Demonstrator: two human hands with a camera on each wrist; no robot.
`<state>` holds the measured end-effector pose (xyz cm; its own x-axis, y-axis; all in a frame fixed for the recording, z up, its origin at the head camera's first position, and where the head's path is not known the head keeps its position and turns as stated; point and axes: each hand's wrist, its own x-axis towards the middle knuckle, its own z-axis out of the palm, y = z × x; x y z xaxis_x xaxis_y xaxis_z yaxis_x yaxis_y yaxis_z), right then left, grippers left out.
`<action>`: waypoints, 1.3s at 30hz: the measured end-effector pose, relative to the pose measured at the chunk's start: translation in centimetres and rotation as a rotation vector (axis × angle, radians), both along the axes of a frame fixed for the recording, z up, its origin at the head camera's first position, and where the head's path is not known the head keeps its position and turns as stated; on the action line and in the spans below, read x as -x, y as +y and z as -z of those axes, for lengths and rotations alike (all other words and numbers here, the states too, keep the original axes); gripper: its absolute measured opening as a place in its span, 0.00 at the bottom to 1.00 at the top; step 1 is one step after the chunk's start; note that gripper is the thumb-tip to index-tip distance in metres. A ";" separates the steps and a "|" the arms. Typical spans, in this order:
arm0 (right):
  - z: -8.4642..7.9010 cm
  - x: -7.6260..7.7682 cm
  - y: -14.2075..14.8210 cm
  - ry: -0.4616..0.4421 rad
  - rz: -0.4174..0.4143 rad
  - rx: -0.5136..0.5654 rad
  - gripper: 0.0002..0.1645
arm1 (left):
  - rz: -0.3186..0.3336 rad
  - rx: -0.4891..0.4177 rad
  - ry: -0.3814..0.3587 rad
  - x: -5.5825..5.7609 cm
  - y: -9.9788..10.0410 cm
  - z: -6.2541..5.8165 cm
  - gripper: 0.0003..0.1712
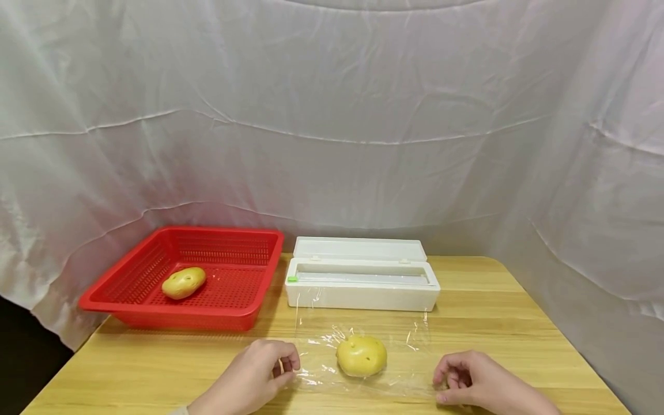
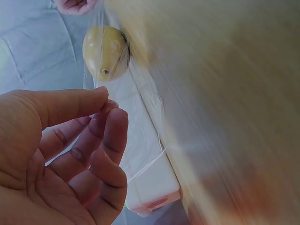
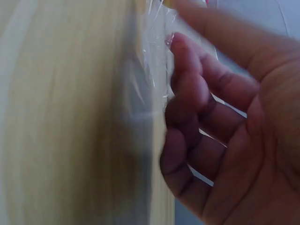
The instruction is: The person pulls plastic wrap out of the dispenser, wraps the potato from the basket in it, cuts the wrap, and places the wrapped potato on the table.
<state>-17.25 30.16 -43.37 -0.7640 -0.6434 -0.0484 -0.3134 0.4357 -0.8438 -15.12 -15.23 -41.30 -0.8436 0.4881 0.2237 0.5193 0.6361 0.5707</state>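
A sheet of clear plastic wrap (image 1: 315, 346) runs from a white wrap box (image 1: 363, 298) toward the front of the table. A yellow potato (image 1: 361, 356) is in its middle, and the film overlaps it in the left wrist view. My left hand (image 1: 264, 369) pinches the film's near left corner between thumb and index finger. At the opposite corner, my right hand (image 1: 479, 383) holds the film edge with curled fingers; in the right wrist view the film (image 3: 159, 61) bunches by the index fingertip, with the thumb tip partly out of frame.
A red plastic basket (image 1: 181, 320) stands at the back left with another potato (image 1: 184, 283) in it. The box's lid (image 1: 359, 249) is tipped back, and a green slider (image 1: 293, 279) sits at its left end. Grey cloth (image 1: 332, 127) hangs behind the wooden table (image 1: 487, 323).
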 end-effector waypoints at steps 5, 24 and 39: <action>0.0 -0.1 -0.1 0.063 0.075 -0.095 0.05 | -0.004 -0.006 -0.014 0.1 -0.1 0.1 0.14; 0.3 0.0 -0.1 0.166 0.078 -0.140 0.06 | -0.022 0.004 -0.005 0.1 -0.3 0.0 0.14; -0.6 0.2 0.6 0.252 0.089 -0.022 0.06 | -0.020 -0.042 -0.005 0.6 -0.7 -0.8 0.10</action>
<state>-17.42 30.78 -42.80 -0.8071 -0.5742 0.1375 -0.4724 0.4882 -0.7338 -15.68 -15.94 -40.50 -0.8542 0.4616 0.2392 0.5038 0.6215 0.5999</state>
